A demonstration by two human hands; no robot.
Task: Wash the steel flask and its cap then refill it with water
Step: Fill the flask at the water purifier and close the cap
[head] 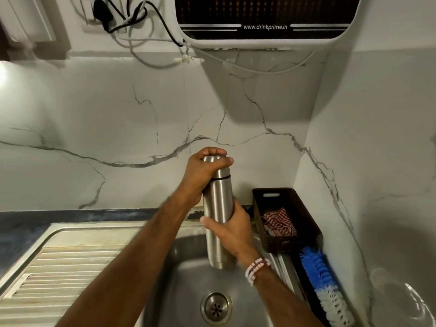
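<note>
Person's at the sink, both arms stretched out in front. The steel flask point(217, 199) is held upright w/ a slight lean, approx dead centre of the view, over the basin of the steel sink point(181, 277). The drain point(216, 308) sits at 6 o'clock below the flask's base. The cap point(220, 171) is on the flask, w/ a thin black ring showing at the joint. L hand point(201, 172) comes in from 7 o'clock & is wrapped over the cap, fingers curled round its top & thumb on the near side. R hand point(233, 228) comes up from 5 o'clock & grips the flask body about midway, thumb across the front & fingers round the back. That wrist has a red & white bead bracelet point(256, 269) on it. At 3 o'clock from the flask, just beside the sink's edge, there's a dark woven basket point(306, 218) w/ a red-checked cloth point(279, 221) lying in it. A blue & white bottle brush point(324, 278) lies at 4 o'clock, touching the basket's near end. The ribbed drainboard point(70, 263) is at 8 o'clock. A clear glass point(401, 296) stands far off at 4 o'clock, by the side wall. High at 12 o'clock hangs a wall-mounted water purifier point(264, 27), w/ cables point(141, 20) running to a socket at 11 o'clock.
</note>
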